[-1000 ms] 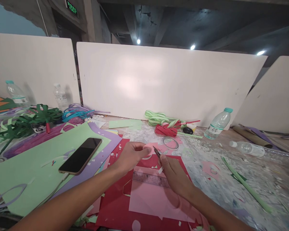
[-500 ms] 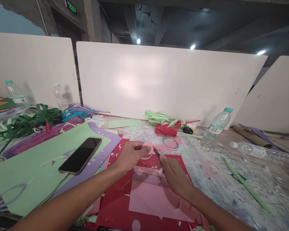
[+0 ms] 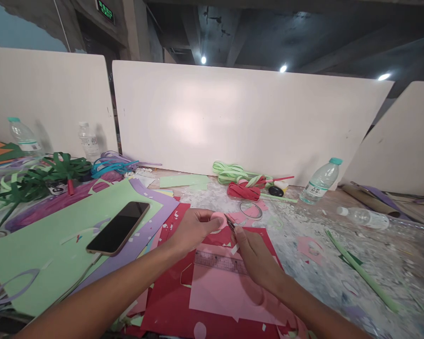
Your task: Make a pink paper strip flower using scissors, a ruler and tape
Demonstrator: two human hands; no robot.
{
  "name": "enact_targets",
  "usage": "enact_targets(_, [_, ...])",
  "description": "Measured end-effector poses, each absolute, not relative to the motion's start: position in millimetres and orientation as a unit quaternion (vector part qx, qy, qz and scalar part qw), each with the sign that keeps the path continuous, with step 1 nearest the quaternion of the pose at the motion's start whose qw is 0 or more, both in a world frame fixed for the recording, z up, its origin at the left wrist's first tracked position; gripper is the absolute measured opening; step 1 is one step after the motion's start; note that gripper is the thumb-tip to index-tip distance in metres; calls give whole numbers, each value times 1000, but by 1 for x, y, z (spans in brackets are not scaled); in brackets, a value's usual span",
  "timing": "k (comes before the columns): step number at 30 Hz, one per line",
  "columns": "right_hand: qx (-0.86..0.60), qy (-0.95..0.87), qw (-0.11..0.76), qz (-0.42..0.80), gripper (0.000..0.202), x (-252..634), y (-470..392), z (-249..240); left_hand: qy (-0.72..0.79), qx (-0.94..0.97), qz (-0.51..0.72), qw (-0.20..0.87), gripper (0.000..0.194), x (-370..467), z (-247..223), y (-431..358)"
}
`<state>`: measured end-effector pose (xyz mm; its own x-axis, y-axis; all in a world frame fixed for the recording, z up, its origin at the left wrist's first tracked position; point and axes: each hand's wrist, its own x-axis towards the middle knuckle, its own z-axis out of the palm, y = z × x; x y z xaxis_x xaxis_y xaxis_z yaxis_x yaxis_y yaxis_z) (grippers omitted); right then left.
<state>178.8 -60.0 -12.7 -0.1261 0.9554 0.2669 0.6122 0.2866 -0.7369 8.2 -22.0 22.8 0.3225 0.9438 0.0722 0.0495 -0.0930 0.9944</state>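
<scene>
My left hand (image 3: 192,230) pinches a round piece of pink paper (image 3: 219,219) between thumb and fingers. Close on its right, my right hand (image 3: 256,256) is closed around small dark-bladed scissors (image 3: 230,223), with the tips at the paper's edge. The fingers cover the handles. A small white strip (image 3: 235,249) sticks out under the right hand. Below both hands, a clear ruler (image 3: 219,261) lies across a pink sheet (image 3: 215,292), which rests on red paper (image 3: 166,292).
On the left, a phone (image 3: 119,228) lies on green paper (image 3: 56,240). Behind the hands are a tape roll (image 3: 250,210), a red ribbon bundle (image 3: 243,191) and green strips (image 3: 228,172). A bottle (image 3: 321,182) stands at right; another bottle (image 3: 365,218) lies down. White boards (image 3: 233,117) close off the back.
The round pink paper in my left hand has shifted slightly to the right and turned a little against the scissors. My right hand has barely moved.
</scene>
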Motion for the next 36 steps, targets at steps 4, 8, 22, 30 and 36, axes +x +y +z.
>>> enact_targets(4, [-556,-711,363,231,49,180,-61,-12,381,623,419,540,32,7,21,-20])
enact_targets(8, [-557,-706,362,246,49,179,-62,-12,378,616,420,549,32,8,22,-21])
enact_targets(22, [-561,-709,358,232,49,178,-61,-13,371,637,398,546,25,10,23,-24])
enact_targets(30, [-572,-700,348,249,48,179,-59,-12,390,656,386,519,32,7,23,-21])
enact_targets(36, [-574,-651,421,263,46,188,-50,-9,396,641,420,506,38,6,14,-17])
